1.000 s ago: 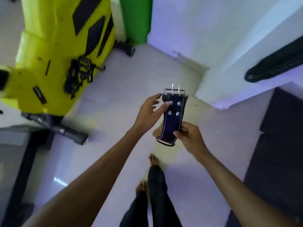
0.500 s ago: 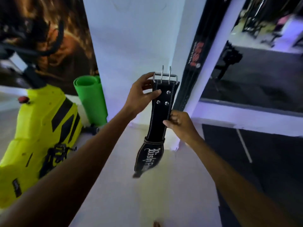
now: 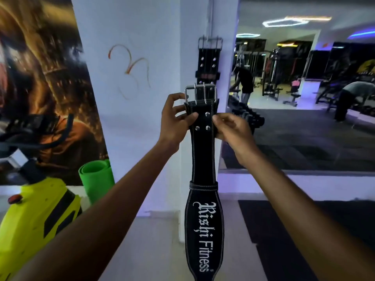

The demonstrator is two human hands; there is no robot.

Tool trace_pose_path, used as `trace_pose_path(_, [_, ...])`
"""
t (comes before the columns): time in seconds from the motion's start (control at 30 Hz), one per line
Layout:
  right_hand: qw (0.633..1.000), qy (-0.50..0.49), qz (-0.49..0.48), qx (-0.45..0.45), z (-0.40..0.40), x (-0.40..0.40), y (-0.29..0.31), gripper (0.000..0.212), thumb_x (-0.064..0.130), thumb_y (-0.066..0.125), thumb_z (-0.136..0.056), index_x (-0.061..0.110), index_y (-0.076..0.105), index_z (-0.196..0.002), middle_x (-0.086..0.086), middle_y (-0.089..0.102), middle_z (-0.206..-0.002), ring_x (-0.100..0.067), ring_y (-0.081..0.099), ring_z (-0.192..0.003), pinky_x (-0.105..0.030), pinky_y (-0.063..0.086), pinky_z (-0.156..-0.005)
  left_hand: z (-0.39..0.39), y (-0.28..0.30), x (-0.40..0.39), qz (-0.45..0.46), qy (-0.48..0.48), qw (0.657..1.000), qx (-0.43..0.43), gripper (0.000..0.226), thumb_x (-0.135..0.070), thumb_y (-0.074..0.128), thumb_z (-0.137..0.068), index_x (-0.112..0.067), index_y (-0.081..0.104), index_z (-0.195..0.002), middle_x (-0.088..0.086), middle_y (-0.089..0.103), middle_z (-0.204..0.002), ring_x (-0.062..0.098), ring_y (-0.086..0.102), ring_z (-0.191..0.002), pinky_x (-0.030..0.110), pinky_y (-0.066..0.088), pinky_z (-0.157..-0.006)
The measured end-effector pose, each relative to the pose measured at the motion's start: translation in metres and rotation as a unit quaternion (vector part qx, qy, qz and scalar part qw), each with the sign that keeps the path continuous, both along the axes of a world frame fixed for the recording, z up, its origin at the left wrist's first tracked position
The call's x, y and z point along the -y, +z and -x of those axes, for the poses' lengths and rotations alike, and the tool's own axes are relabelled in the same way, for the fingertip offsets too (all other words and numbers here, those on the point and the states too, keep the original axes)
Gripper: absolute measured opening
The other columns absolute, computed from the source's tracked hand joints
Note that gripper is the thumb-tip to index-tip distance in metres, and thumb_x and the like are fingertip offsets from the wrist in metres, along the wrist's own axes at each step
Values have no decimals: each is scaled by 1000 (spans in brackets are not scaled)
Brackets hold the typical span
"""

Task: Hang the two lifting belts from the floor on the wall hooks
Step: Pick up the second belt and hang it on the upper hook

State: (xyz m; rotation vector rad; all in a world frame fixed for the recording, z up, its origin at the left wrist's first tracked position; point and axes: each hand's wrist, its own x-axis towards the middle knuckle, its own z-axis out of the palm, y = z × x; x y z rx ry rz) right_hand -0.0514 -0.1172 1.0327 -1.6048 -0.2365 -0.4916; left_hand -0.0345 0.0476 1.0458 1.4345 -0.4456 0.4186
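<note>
A black lifting belt with white stitching and white lettering hangs straight down in front of me, steel buckle at the top. My left hand grips its left edge just under the buckle. My right hand pinches the right edge at the rivets. Above and just behind it, a second black belt hangs by its buckle on the white pillar; the hook itself is hidden behind that buckle.
A yellow exercise machine stands at lower left beside a rolled green mat. A large mirror to the right of the pillar reflects gym equipment and people. Dark floor mats lie at lower right.
The view has swung up from the floor to the pillar. Both hands raised the belt to upper-pillar height, and my right hand slid up from mid-strap to the rivets near the buckle.
</note>
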Motion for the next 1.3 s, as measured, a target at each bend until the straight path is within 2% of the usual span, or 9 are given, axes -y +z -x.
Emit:
trace_pose_path(0.13, [998,-26,1,63,1,24,42,11,26,68,-91,15,71,-92,-15,75,-95,-31,71,-96,-53,55,-92,7,43,36,20,7,999,26,39,9,68,-87,-16,54,-113,19,67,-108,19,72,-76,37,63,-61])
trace_pose_path(0.3, [992,-37,-7,122,8,46,40,17,5,68,-88,14,67,-103,4,72,-91,1,70,-81,-21,58,-81,8,78,65,44,-1,998,43,35,10,68,-86,-14,57,-108,19,66,-105,28,68,-85,37,61,-68])
trace_pose_path(0.43, [994,-49,40,93,7,61,-13,21,10,73,-85,-3,68,-100,-12,72,-89,-17,67,-80,-32,56,-76,11,105,78,74,8,996,52,31,12,67,-87,-10,56,-106,11,66,-93,17,68,-64,29,59,-55])
trace_pose_path(0.63, [996,-21,-1,85,10,71,-55,23,12,74,-85,21,69,-106,6,74,-93,-2,70,-86,-23,56,-79,11,139,86,94,11,993,66,31,12,67,-86,-11,56,-104,12,67,-91,16,68,-57,30,54,-52])
trace_pose_path(0.73, [998,-22,37,49,9,70,-87,13,32,74,-82,24,70,-91,1,76,-85,-17,72,-79,-41,58,-72,15,152,90,105,14,992,72,31,13,66,-86,-10,57,-104,11,68,-86,14,68,-55,28,55,-51])
trace_pose_path(0.83, [998,-37,48,-7,10,72,-132,35,45,75,-76,14,66,-88,-7,75,-81,-29,71,-75,-52,56,-70,19,160,89,106,7,991,82,30,14,66,-86,-9,58,-103,11,69,-86,15,69,-56,28,56,-51])
trace_pose_path(1.03, [998,10,36,-53,15,79,-131,58,57,81,-67,4,70,-87,-17,74,-81,-16,65,-71,-33,50,-68,16,158,87,99,15,991,84,31,14,66,-85,-9,58,-104,15,67,-94,15,68,-59,28,55,-51])
trace_pose_path(1.17, [998,16,-53,22,6,74,-58,9,18,78,-80,13,71,-80,8,75,-72,-1,65,-67,-14,51,-67,15,155,86,96,19,993,72,33,12,68,-84,-10,58,-106,20,67,-103,21,68,-66,29,56,-54])
trace_pose_path(1.3, [998,35,-47,18,14,64,-68,23,24,79,-80,7,66,-72,8,64,-59,-4,55,-56,-16,44,-57,15,156,86,94,21,992,79,33,12,69,-83,-9,59,-108,21,66,-104,23,68,-66,31,56,-55])
